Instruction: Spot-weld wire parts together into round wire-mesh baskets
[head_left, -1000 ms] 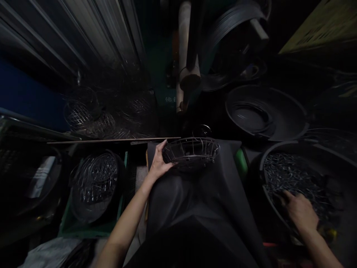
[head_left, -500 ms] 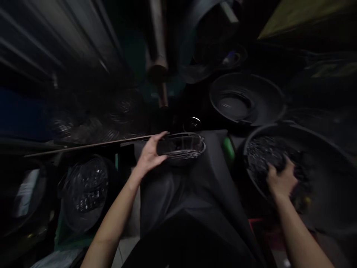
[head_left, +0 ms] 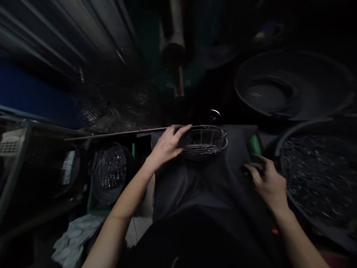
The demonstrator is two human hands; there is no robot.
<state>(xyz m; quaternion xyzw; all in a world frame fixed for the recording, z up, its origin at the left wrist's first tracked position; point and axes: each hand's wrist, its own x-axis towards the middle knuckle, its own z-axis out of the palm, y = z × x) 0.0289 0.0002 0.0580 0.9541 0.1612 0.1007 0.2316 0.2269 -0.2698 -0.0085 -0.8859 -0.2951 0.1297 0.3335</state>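
Note:
My left hand (head_left: 169, 146) grips the left end of an oval wire basket (head_left: 205, 149), which sits on dark cloth over my lap. The basket is shiny metal with thin bars. Over the right part of the cloth hangs my right hand (head_left: 269, 180), its thumb and fingers pinched together. Something small and dark seems to be between the fingertips, too dim to name. To the right of that hand stands a wide dark basin (head_left: 281, 143) full of small dark metal pieces.
Another round basin (head_left: 240, 87) lies behind it at the right. A machine's vertical rod (head_left: 173, 48) comes down ahead of me. At left, a round tub (head_left: 96, 186) holds wire pieces inside a green crate (head_left: 92, 206). A pale cloth (head_left: 75, 238) lies at lower left.
My right hand has come out of the basin of metal pieces and moved left over the cloth, fingers now pinched. My left hand still holds the basket. The view has shifted.

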